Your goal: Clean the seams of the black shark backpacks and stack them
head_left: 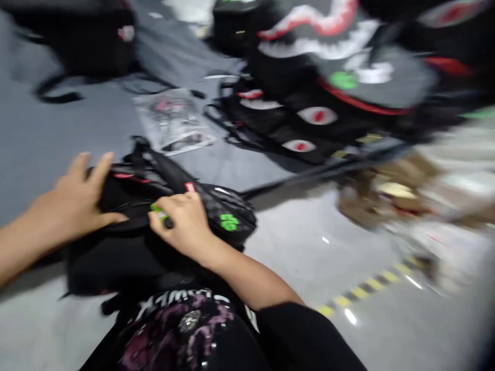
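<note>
A black bag with a green print and a small red tag lies at the table's near edge, close to my body. My left hand rests at its left side, fingers spread and thumb stretched over the bag's upper part. In my right hand, closed over the bag's middle, is a small yellow-green object with a black round end; blur hides its exact kind. A dark strap runs along the bag's far side behind my right hand.
On the grey table lies a clear plastic packet. Black bags with eye and teeth prints are piled at the right, another black bag at the back left. Brown and white items lie beyond yellow-black floor tape.
</note>
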Motion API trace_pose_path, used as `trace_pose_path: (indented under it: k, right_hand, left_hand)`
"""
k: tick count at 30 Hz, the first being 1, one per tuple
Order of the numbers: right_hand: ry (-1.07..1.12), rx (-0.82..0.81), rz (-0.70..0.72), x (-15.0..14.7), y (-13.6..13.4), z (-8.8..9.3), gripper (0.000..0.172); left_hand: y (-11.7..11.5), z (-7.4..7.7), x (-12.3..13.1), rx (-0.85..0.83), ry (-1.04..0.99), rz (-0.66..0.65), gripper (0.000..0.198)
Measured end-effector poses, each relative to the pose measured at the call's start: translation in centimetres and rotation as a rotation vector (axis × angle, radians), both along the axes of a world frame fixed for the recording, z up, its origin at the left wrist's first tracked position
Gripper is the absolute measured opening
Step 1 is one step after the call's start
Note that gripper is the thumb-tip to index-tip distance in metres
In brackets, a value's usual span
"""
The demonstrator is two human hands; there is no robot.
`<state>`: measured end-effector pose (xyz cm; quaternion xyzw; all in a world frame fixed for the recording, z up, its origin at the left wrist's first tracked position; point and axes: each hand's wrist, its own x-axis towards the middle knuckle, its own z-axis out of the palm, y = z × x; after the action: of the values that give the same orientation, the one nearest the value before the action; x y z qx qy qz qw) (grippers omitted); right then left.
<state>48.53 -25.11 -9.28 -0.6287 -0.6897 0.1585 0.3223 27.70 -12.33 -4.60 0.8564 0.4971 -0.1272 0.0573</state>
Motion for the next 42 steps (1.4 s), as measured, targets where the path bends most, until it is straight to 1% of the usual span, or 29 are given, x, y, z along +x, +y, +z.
trace_pose_path:
  k: [1, 2, 3, 5, 7, 11, 15, 19, 24, 26, 30, 32, 35, 39, 42]
  right_hand:
    - [0.025, 0.036, 0.010, -0.1, -0.1, -0.5, 0.013]
    - [0.046, 0.071, 0.020, -0.3, 0.0, -1.1, 0.009]
    - [0.063, 0.104, 0.038, -0.5, 0.3, -1.7, 0.008]
    - [0.069, 0.160, 0.080, -1.0, 1.1, -2.7, 0.009]
    - [0.047, 0.193, 0.105, -1.4, 1.5, -3.1, 0.010]
    - [0.012, 0.182, 0.099, -1.7, 1.5, -3.1, 0.012]
    - [0.014, 0.173, 0.074, -1.8, 1.7, -2.9, 0.014]
    - [0.016, 0.164, 0.081, -2.2, 2.1, -2.6, 0.015]
    - [0.125, 0.086, 0.173, -3.3, 2.9, -2.5, 0.016]
    - [0.172, 0.066, 0.196, -4.1, 3.4, -2.7, 0.016]
    - [0.252, 0.055, 0.216, -5.7, 3.9, -3.3, 0.015]
    - [0.230, 0.091, 0.204, -6.2, 3.8, -3.5, 0.015]
    - [0.170, 0.138, 0.159, -6.5, 3.5, -3.5, 0.017]
    - [0.187, 0.117, 0.186, -6.9, 3.6, -3.2, 0.015]
    - [0.143, 0.142, 0.180, -7.3, 3.7, -3.0, 0.015]
  left_hand:
    - [-1.6, 0.7, 0.7, 0.023, 0.030, 0.039, 0.113]
    - [-2.6, 0.9, 1.4, 0.026, 0.087, 0.073, 0.125]
    - [-3.0, 0.8, 2.0, 0.024, 0.143, 0.111, 0.132]
    - [-2.9, 0.1, 2.4, 0.028, 0.210, 0.174, 0.134]
    - [-2.7, -0.5, 2.2, 0.048, 0.218, 0.203, 0.134]
    - [-2.8, -1.1, 1.6, 0.059, 0.165, 0.168, 0.128]
    - [-2.4, -1.5, 1.0, 0.047, 0.147, 0.091, 0.113]
    - [-1.6, -1.2, 0.4, 0.013, 0.119, 0.059, 0.103]
    - [-0.8, -0.4, -0.3, -0.106, 0.052, 0.037, 0.102]
    - [-0.5, -0.6, -0.7, -0.121, 0.017, 0.017, 0.102]
    - [-0.3, -1.3, -1.2, -0.097, -0.035, 0.008, 0.101]
    - [-0.3, -1.5, -1.3, -0.098, -0.059, 0.012, 0.098]
    - [-0.2, -1.4, -1.4, -0.132, -0.088, 0.010, 0.096]
    - [0.0, -1.2, -1.5, -0.177, -0.096, 0.018, 0.099]
    - [0.0, -1.3, -1.6, -0.187, -0.118, 0.022, 0.097]
